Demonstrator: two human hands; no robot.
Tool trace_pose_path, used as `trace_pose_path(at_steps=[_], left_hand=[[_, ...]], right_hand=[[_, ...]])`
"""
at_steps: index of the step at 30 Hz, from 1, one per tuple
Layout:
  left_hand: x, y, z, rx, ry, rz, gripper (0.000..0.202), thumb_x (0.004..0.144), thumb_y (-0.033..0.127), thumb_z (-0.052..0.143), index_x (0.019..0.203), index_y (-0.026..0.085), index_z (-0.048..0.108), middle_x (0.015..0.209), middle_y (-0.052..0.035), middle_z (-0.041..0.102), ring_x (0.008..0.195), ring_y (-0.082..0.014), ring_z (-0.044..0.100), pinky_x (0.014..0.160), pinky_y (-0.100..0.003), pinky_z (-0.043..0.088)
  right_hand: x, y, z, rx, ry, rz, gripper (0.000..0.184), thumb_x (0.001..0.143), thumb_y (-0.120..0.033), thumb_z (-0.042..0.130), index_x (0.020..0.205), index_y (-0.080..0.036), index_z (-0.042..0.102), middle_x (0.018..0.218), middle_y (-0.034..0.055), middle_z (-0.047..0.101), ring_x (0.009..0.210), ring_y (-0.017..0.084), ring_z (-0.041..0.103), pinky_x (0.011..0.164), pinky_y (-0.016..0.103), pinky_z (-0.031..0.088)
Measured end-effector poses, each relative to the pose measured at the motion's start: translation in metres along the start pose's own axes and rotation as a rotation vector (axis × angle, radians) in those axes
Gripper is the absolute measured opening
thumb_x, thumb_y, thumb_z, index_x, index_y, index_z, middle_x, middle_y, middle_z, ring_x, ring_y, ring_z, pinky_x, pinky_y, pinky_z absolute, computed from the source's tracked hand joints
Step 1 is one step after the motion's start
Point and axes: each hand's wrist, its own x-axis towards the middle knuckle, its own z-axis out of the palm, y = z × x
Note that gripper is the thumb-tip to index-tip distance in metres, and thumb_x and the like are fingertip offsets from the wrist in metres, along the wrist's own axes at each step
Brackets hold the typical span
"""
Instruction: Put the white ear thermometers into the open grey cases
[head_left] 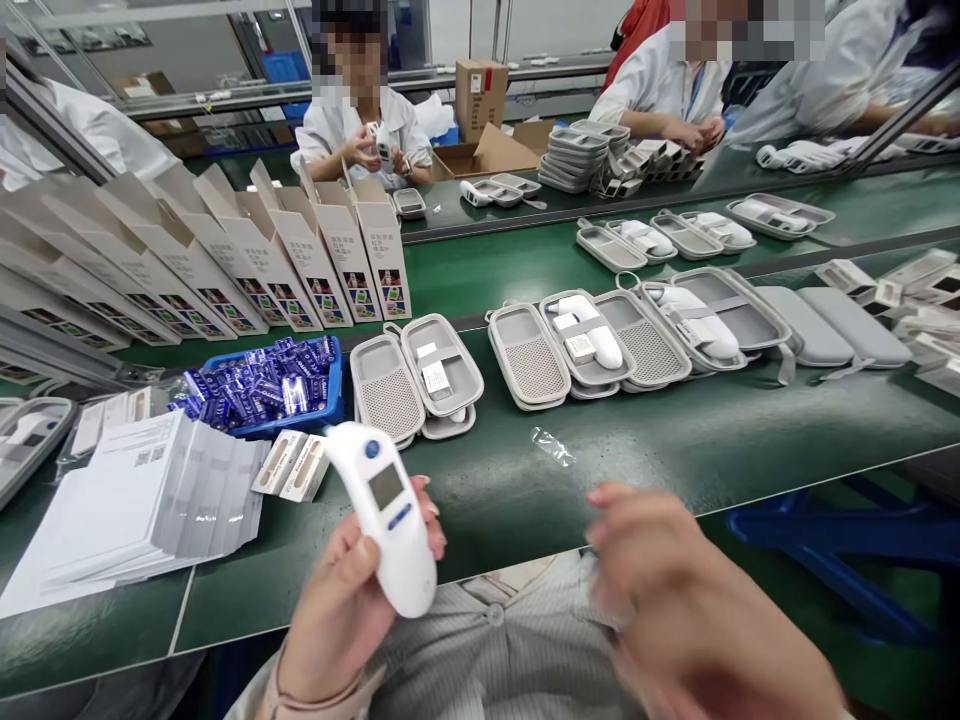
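My left hand [341,605] is closed around a white ear thermometer [401,565], its small dark screen and blue buttons facing me. My right hand [675,590] hovers in front of the table edge, blurred by motion, so its fingers cannot be read. Beyond the thermometer lies an open grey zip case [386,392] with a small white box [433,375] under its strap. Further right, another open case [529,355] holds a second thermometer [596,325] and a small box. A scrap of clear plastic [553,447] lies on the green table.
On the left stand a blue tray [337,385] of blue-wrapped batteries [262,380], a stack of white leaflets [112,500], two small boxes [292,465] and a row of upright cartons [330,250]. Closed cases [847,325] lie to the right. Co-workers in white coats [420,130] sit across the table.
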Motion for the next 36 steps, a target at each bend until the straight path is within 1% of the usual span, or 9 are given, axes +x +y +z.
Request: trace_pose_path(at_steps=[3, 6, 10, 17, 22, 25, 29, 32, 36], left_hand=[[-0.002, 0.013, -0.006, 0.063, 0.169, 0.055, 0.05, 0.068, 0.048, 0.086, 0.108, 0.02, 0.076, 0.095, -0.0077, 0.068, 0.08, -0.0186, 0.061, 0.075, -0.029, 0.054], [-0.003, 0.014, -0.006, 0.088, 0.225, 0.05, 0.052, 0.064, 0.049, 0.088, 0.106, 0.02, 0.076, 0.094, -0.0072, 0.069, 0.079, -0.0187, 0.061, 0.075, -0.029, 0.054], [-0.001, 0.009, -0.005, 0.097, 0.269, -0.006, 0.056, 0.059, 0.05, 0.09, 0.105, 0.019, 0.078, 0.093, -0.0077, 0.07, 0.078, -0.0186, 0.063, 0.075, -0.028, 0.055], [0.004, 0.005, -0.007, 0.111, 0.252, -0.018, 0.053, 0.059, 0.049, 0.09, 0.102, 0.019, 0.079, 0.091, -0.0073, 0.072, 0.075, -0.0174, 0.063, 0.072, -0.024, 0.056], [0.005, 0.006, -0.006, 0.146, 0.265, -0.05, 0.056, 0.06, 0.051, 0.089, 0.104, 0.018, 0.078, 0.095, -0.0091, 0.072, 0.081, -0.0212, 0.065, 0.078, -0.029, 0.056], [0.005, 0.006, -0.005, 0.167, 0.253, -0.054, 0.056, 0.062, 0.052, 0.088, 0.105, 0.018, 0.078, 0.096, -0.0111, 0.072, 0.083, -0.0239, 0.064, 0.079, -0.034, 0.055], [0.005, 0.006, -0.003, 0.163, 0.276, -0.082, 0.058, 0.056, 0.053, 0.09, 0.102, 0.019, 0.079, 0.093, -0.009, 0.071, 0.08, -0.0215, 0.064, 0.077, -0.031, 0.055], [0.004, 0.004, 0.0, 0.154, 0.286, -0.092, 0.06, 0.053, 0.053, 0.092, 0.101, 0.018, 0.08, 0.092, -0.0087, 0.071, 0.078, -0.0205, 0.064, 0.075, -0.029, 0.055], [0.004, 0.003, 0.001, 0.143, 0.279, -0.096, 0.06, 0.052, 0.053, 0.093, 0.1, 0.018, 0.08, 0.094, -0.0098, 0.072, 0.078, -0.022, 0.066, 0.076, -0.031, 0.055]], right_hand=[[-0.012, 0.05, 0.007, -0.018, -0.12, 0.212, 0.015, 0.085, -0.011, 0.054, 0.076, -0.022, 0.059, 0.087, 0.0027, 0.064, 0.083, 0.017, 0.063, 0.07, 0.03, 0.053], [-0.028, 0.096, 0.022, -0.214, -0.142, 0.46, 0.011, 0.086, -0.019, 0.057, 0.077, -0.021, 0.064, 0.088, 0.0031, 0.064, 0.084, 0.02, 0.06, 0.073, 0.033, 0.049], [-0.041, 0.128, 0.037, -0.398, -0.142, 0.688, 0.013, 0.085, -0.022, 0.055, 0.08, -0.02, 0.067, 0.091, 0.006, 0.065, 0.09, 0.024, 0.056, 0.083, 0.041, 0.045], [-0.047, 0.136, 0.039, -0.545, -0.201, 0.724, 0.021, 0.09, -0.026, 0.054, 0.099, -0.019, 0.071, 0.106, 0.0093, 0.066, 0.102, 0.03, 0.056, 0.088, 0.047, 0.041], [-0.051, 0.147, 0.031, -0.566, -0.173, 0.74, 0.033, 0.091, -0.025, 0.05, 0.12, -0.018, 0.063, 0.115, 0.0105, 0.066, 0.106, 0.031, 0.056, 0.089, 0.046, 0.042], [-0.05, 0.152, 0.03, -0.545, -0.135, 0.734, 0.026, 0.085, -0.025, 0.056, 0.11, -0.019, 0.062, 0.107, 0.0096, 0.066, 0.1, 0.031, 0.057, 0.086, 0.044, 0.043], [-0.045, 0.149, 0.036, -0.452, -0.09, 0.625, 0.005, 0.082, -0.019, 0.058, 0.086, -0.022, 0.056, 0.097, 0.0066, 0.064, 0.095, 0.027, 0.056, 0.086, 0.041, 0.043], [-0.039, 0.14, 0.047, -0.464, -0.105, 0.574, 0.008, 0.082, -0.015, 0.057, 0.084, -0.023, 0.058, 0.1, 0.0059, 0.064, 0.099, 0.027, 0.054, 0.09, 0.042, 0.04], [-0.028, 0.129, 0.061, -0.454, -0.172, 0.571, 0.013, 0.08, -0.011, 0.058, 0.085, -0.023, 0.06, 0.102, 0.0062, 0.064, 0.103, 0.029, 0.054, 0.093, 0.047, 0.038]])
